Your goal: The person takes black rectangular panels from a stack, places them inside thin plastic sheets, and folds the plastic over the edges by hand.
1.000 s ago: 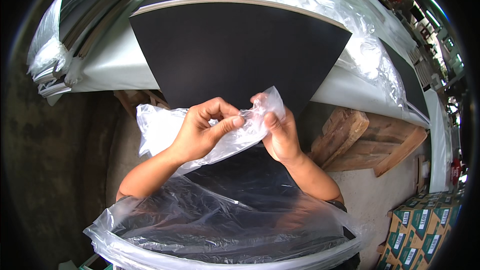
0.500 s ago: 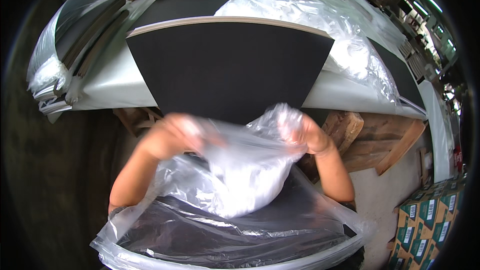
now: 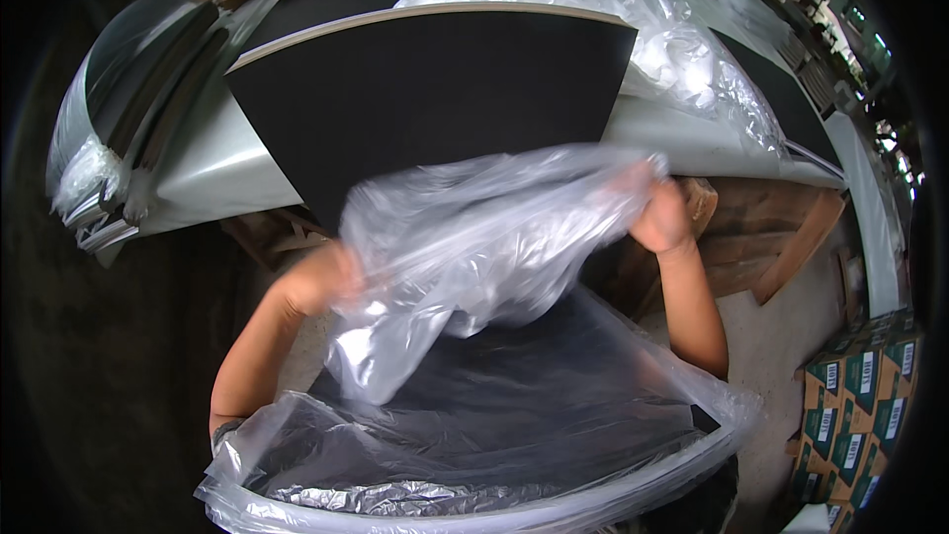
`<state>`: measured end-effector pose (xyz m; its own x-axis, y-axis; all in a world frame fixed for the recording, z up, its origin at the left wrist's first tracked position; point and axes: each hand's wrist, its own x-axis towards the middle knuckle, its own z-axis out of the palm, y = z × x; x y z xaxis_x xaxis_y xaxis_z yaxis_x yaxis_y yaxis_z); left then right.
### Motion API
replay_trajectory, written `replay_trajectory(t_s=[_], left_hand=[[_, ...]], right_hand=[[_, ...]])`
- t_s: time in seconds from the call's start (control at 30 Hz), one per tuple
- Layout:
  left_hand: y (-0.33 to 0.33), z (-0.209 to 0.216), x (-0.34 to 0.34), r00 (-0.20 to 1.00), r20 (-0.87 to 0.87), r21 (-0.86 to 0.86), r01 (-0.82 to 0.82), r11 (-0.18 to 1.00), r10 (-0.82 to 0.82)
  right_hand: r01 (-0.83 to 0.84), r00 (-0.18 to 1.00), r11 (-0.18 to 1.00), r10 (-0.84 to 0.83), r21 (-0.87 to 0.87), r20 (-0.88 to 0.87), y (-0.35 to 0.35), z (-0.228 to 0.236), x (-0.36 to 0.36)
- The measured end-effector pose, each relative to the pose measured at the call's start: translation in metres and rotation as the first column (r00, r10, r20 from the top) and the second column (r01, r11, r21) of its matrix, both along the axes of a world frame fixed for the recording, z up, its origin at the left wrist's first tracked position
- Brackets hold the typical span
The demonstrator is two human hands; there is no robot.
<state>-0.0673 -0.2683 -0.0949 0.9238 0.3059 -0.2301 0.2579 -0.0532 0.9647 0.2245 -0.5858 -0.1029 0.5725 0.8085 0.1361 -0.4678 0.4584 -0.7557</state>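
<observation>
Nearest, at lower edge: bagged dark panel [image 3: 474, 415], plastic wrap loose over it.

Above it: clear plastic bag [image 3: 484, 237] stretched crosswise between both hands, long axis left-right, slack middle sagging toward bagged dark panel.

Right hand [image 3: 660, 218] clenched on bag's upper right edge, clearly seen.

Left hand [image 3: 314, 279] at bag's left edge, mostly veiled by film; grip cannot tell.

Beyond: black board [image 3: 425, 99] on white table [image 3: 198, 178]; crumpled plastic [image 3: 672, 49] farther right.

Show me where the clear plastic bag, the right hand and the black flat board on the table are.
clear plastic bag [image 3: 474, 237], head view, crumpled middle
right hand [image 3: 660, 218], head view, back of hand
black flat board [image 3: 435, 99], head view, bare top face
</observation>
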Motion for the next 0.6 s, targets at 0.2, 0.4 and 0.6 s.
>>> replay_trajectory(t_s=[0.2, 0.4, 0.6], left_hand=[[0.022, 0.027, -0.005, 0.738, 0.592, -0.588, 0.118, 0.8, 0.325], [-0.023, -0.032, -0.016, 0.99, -0.072, -0.038, 0.121, 0.992, -0.123], [-0.027, 0.017, -0.033, 0.836, 0.5, -0.205, -0.139, 0.969, 0.226]], right_hand=[[-0.152, 0.676, 0.802, 0.511, -0.578, 0.532, -0.005, 0.004, -0.006], [-0.166, 0.923, 0.746, 0.347, 0.645, -0.164, 0.008, 0.008, -0.027], [0.629, 0.761, 0.725, -0.5, -0.28, 0.414, 0.028, -0.019, -0.015]])
